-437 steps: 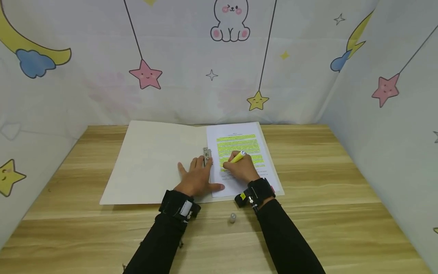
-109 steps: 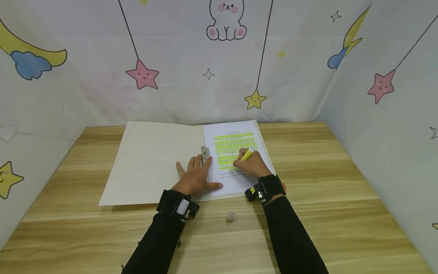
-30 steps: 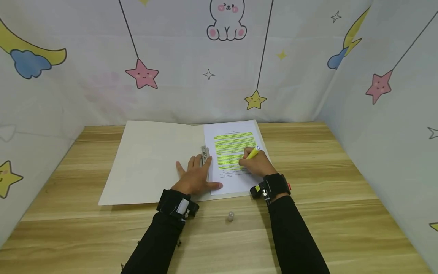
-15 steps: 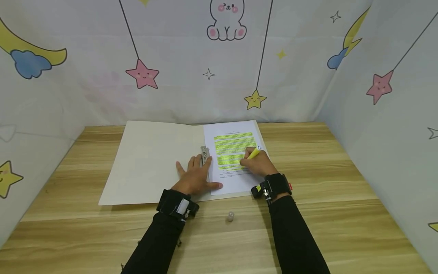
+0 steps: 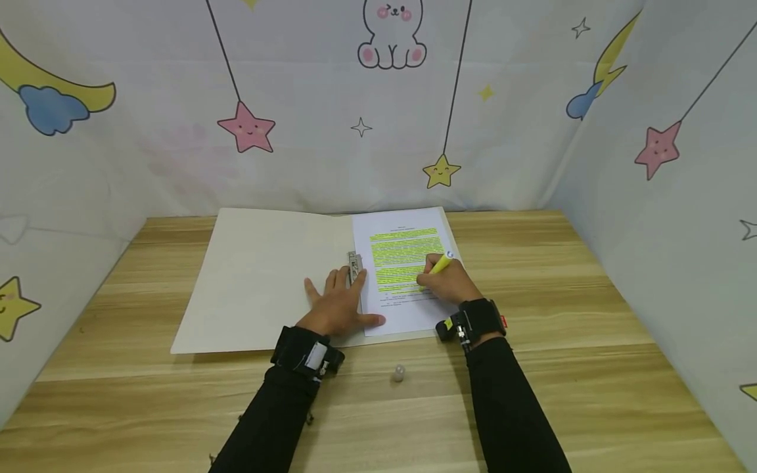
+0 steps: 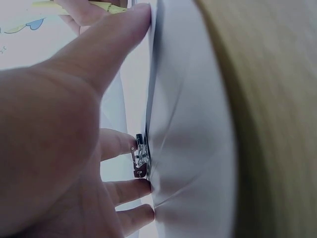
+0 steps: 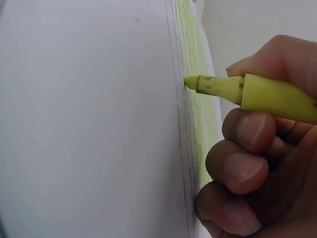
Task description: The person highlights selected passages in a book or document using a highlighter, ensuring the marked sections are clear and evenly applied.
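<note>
A sheet of printed paper point(image 5: 390, 322) lies on the right side of an open white folder point(image 5: 254, 282), most of its text marked yellow. My right hand point(image 5: 451, 284) pinches a yellow highlighter point(image 5: 440, 264), its felt tip point(image 7: 190, 82) at a line of print in the right wrist view. My left hand point(image 5: 338, 310) rests with spread, straight fingers over the folder's middle, the thumb on the paper's lower left. Beside its fingertips is the folder's metal clip point(image 5: 354, 263), seen past the fingers in the left wrist view.
A small pale cap-like piece point(image 5: 399, 373) lies on the wooden table point(image 5: 544, 394) in front of the folder, between the forearms. A fabric backdrop point(image 5: 319, 164) with stars and clouds rises behind and at both sides.
Over the last second my right hand has slid slightly right along a text line with the highlighter. Since the oldest frame, yellow marking reaches further down the page. The left hand stays put.
</note>
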`<state>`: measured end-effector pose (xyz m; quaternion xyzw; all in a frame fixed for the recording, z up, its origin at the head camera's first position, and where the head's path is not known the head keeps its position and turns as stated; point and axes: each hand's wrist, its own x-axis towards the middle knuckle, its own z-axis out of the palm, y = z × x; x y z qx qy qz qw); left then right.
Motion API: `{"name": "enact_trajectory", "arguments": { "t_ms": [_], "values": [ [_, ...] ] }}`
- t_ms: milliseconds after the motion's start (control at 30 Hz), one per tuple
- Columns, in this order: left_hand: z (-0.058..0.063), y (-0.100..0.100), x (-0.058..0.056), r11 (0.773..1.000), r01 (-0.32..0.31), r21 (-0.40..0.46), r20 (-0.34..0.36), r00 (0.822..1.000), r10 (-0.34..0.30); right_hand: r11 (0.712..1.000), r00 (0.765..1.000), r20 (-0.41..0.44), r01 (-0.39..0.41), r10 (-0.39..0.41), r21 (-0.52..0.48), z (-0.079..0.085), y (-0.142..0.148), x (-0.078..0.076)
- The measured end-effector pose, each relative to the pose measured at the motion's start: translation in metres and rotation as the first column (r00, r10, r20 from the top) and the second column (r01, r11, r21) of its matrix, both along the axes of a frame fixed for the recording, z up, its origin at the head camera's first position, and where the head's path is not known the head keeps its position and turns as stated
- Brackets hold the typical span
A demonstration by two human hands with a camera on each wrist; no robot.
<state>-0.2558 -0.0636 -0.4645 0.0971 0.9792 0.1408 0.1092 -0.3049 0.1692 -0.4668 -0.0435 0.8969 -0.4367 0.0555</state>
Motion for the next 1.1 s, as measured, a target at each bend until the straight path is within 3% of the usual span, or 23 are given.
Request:
{"name": "enact_trajectory", "arguments": {
  "t_ms": [1100],
  "values": [
    [-0.0010,-0.0004,-0.0011,1.000,0.000,0.003,0.000,1.000,0.000,0.999,1.000,0.004,0.003,-0.003,0.033,0.0001,0.0073,-0.0021]
  ]
}}
